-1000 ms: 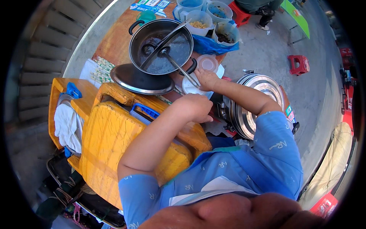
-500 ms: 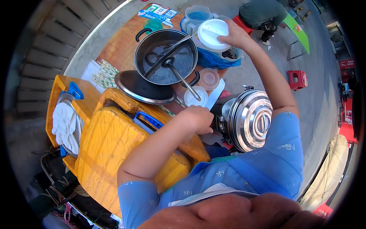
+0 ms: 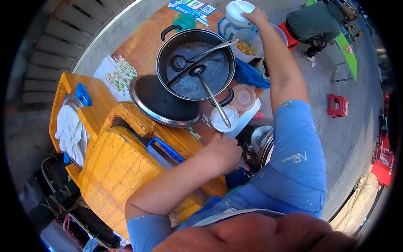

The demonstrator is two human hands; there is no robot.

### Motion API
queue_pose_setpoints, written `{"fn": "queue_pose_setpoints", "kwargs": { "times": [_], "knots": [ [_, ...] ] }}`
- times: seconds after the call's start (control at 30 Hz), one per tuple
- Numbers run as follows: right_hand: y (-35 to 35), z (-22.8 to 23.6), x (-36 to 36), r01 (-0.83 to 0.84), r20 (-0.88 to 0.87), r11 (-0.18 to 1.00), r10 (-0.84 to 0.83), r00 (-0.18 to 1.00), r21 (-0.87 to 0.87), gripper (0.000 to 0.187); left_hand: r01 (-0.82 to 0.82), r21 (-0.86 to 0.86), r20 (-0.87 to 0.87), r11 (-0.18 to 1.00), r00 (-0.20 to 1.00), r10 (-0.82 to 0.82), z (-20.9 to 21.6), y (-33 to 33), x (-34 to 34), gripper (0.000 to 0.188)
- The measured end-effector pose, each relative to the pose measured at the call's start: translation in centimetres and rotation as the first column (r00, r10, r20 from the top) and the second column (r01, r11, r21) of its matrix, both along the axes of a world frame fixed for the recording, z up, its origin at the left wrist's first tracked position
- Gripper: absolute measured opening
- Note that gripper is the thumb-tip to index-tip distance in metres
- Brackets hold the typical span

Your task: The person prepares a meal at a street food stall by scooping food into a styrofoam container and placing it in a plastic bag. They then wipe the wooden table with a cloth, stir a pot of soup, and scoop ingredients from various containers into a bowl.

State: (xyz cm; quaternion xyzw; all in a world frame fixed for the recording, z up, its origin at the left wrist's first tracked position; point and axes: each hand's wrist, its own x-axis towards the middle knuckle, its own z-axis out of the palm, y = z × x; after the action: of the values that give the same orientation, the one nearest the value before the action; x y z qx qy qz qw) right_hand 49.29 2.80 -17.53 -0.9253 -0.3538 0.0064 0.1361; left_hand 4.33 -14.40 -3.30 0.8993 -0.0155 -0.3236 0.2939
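My right hand (image 3: 254, 16) reaches to the far side of the table and grips a round white lid (image 3: 239, 8) sitting on top of a clear tub (image 3: 230, 26). My left hand (image 3: 223, 153) is curled into a fist with nothing in it, resting on the near edge of the orange box (image 3: 117, 168). Between the hands stands a large dark pot (image 3: 195, 63) of liquid with two ladles lying in it. Its metal lid (image 3: 166, 101) leans beside it. A small white bowl (image 3: 224, 119) holds a ladle's handle end.
A tub of yellow-brown food (image 3: 247, 46), a blue bag (image 3: 249, 75) and a clear pinkish lid (image 3: 243, 97) sit right of the pot. A steel pot (image 3: 264, 147) stands below the table. White cloth (image 3: 69, 132) lies left. A crouching person (image 3: 315, 21) and red stool (image 3: 338, 105) are beyond.
My right hand rose from beside the pot with the white lid and carried it away to the far tub. My left hand stayed in place.
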Motion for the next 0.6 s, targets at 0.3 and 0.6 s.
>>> {"fn": "queue_pose_setpoints", "kwargs": {
  "times": [0.3,0.6],
  "knots": [
    [-2.3,-1.7,-0.8,-0.069,0.423,0.941,-0.083,0.902,0.331,0.044,0.006,0.011,0.043,1.0,0.999,-0.006,0.0,-0.2,0.0,0.039],
    [-20.4,4.5,-19.4,-0.82,-0.36,0.401,0.754,0.549,-0.409,0.013,0.039,-0.002,0.006,0.999,0.999,-0.039,-0.1,-0.6,0.2,0.039]
  ]
}}
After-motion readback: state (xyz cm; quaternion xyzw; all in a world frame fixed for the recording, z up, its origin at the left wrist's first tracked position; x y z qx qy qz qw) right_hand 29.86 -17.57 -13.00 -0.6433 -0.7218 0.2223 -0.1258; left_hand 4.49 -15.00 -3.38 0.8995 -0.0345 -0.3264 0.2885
